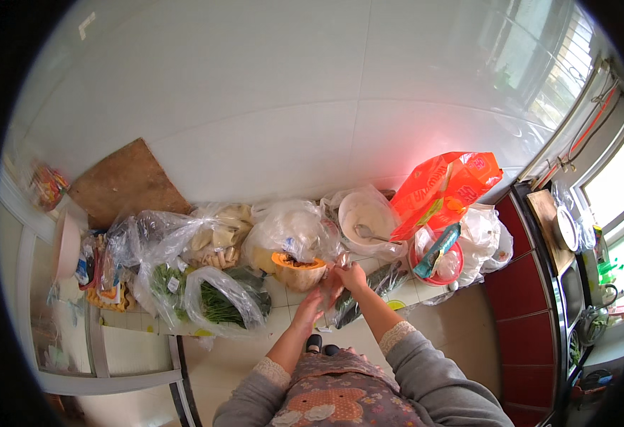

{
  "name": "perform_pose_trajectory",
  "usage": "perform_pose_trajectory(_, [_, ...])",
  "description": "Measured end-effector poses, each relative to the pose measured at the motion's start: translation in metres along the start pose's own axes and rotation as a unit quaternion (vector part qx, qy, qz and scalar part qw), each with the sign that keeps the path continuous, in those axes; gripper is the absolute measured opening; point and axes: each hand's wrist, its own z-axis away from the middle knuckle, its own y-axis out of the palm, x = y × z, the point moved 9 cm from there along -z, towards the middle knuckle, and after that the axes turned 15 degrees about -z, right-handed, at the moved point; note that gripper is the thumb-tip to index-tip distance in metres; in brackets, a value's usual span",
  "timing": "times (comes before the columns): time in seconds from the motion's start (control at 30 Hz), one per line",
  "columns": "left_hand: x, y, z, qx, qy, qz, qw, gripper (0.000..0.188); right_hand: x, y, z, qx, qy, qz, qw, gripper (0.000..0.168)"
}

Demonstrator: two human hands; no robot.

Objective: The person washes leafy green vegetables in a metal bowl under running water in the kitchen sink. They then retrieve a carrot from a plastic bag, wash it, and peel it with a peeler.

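Observation:
Over the front part of a tiled counter (281, 315), my right hand (352, 276) grips a crumpled clear plastic bag (334, 288). Something reddish shows through the bag, but I cannot tell what it is. My left hand (307, 309) is at the bag's lower left side, its fingertips partly hidden there. Left of the bag stands a cut pumpkin (297, 275), its orange flesh and seed hollow facing up. Dark green vegetables in clear wrapping (352, 307) lie just right of my hands, partly covered by my right forearm.
Bagged green vegetables (221, 301) and other filled plastic bags (221, 235) crowd the left. Behind are a white bowl with a spoon (362, 213) and an upright orange-red bag (445, 187). A red tub (437, 277) stands right. A brown board (128, 184) leans against the wall.

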Motion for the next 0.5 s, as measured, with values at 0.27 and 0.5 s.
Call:
perform_pose_trajectory(0.27, [-0.017,0.022,0.009,0.074,0.003,0.004,0.997,0.058,0.003,0.003,0.001,-0.067,-0.024,-0.079,0.994,0.063])
perform_pose_trajectory(0.5, [-0.008,0.000,0.006,0.060,-0.017,0.012,0.998,0.057,0.031,0.006,0.046,-0.044,-0.093,-0.333,0.937,0.056])
